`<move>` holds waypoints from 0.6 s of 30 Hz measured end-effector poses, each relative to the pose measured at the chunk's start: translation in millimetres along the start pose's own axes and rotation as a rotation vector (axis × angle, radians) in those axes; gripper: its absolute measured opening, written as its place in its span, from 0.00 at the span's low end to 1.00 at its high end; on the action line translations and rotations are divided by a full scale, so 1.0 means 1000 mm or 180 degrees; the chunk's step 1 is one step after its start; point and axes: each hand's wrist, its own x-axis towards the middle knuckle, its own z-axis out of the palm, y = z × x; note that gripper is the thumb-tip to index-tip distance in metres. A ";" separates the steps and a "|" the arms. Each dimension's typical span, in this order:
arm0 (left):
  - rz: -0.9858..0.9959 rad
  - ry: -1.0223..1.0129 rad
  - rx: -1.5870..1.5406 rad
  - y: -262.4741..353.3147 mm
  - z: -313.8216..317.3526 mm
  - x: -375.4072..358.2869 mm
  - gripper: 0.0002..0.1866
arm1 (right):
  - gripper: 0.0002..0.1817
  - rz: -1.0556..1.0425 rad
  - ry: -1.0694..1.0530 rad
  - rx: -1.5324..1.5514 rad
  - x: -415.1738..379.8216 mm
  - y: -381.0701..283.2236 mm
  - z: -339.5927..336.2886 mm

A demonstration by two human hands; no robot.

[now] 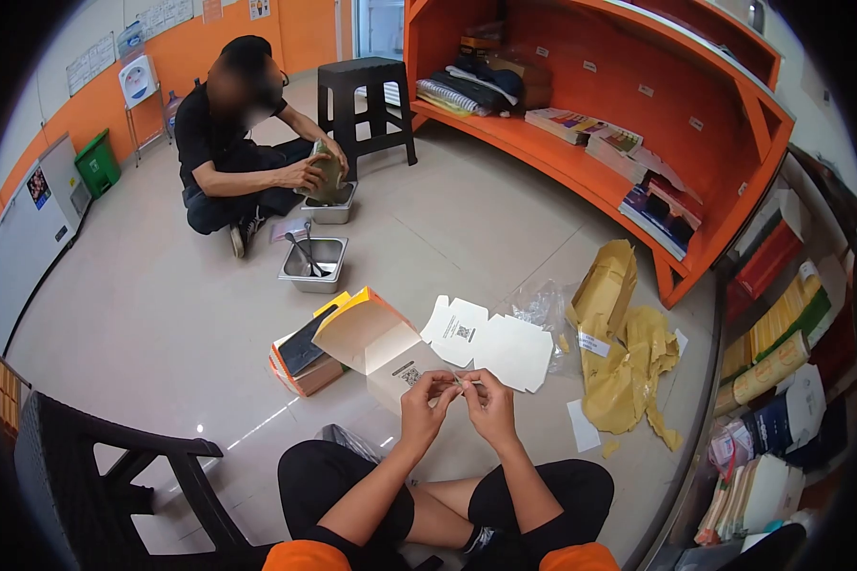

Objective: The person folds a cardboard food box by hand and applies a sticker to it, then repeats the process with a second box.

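Observation:
My left hand (427,407) and my right hand (490,404) meet over my crossed legs, fingertips pinched together on something small and thin that I cannot make out. Just beyond them lies an unfolded carton (376,347) with a printed code and an orange and yellow edge. A flat white die-cut card (495,343), also with a code, is on the floor behind my right hand. Left of the carton sits an orange and white box (311,373) with a dark flat object (305,344) on top.
Torn brown paper (619,352) and clear plastic (540,309) lie at the right. Ahead are a metal container (300,284) with dark utensils and a seated person (221,143) holding a greenish bag (329,173) over another container. Black stools and an orange shelf (581,176) stand around.

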 end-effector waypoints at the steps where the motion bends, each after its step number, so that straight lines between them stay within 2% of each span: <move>1: -0.0024 0.0015 -0.0093 -0.001 0.000 0.000 0.12 | 0.05 0.0039 -0.0095 0.0136 0.001 0.005 -0.001; 6: 0.0140 0.0032 0.0328 0.008 -0.008 0.007 0.13 | 0.05 0.0075 -0.0439 0.0561 0.005 0.010 -0.006; 8: 0.0041 0.0107 0.0527 0.022 -0.012 0.009 0.16 | 0.06 -0.0209 -0.0374 0.0553 0.005 0.008 -0.006; 9: 0.0350 0.0338 0.1114 0.025 -0.012 0.008 0.17 | 0.06 -0.0350 -0.0339 0.0556 0.005 0.003 -0.004; 11: 0.0977 0.0794 0.2277 0.029 -0.011 0.006 0.20 | 0.09 -0.0402 -0.0416 -0.0122 0.005 -0.008 -0.012; 14: 0.1709 0.0583 0.3096 0.031 -0.009 0.003 0.21 | 0.14 -0.0636 -0.0435 -0.1043 0.005 -0.010 -0.019; 15: 0.1339 0.0313 0.2695 0.029 -0.008 0.003 0.19 | 0.15 -0.0744 -0.0432 -0.1336 0.006 -0.008 -0.021; 18: 0.0234 -0.0457 0.1502 0.009 -0.007 0.007 0.13 | 0.13 -0.0945 0.0031 -0.1150 0.005 -0.025 -0.020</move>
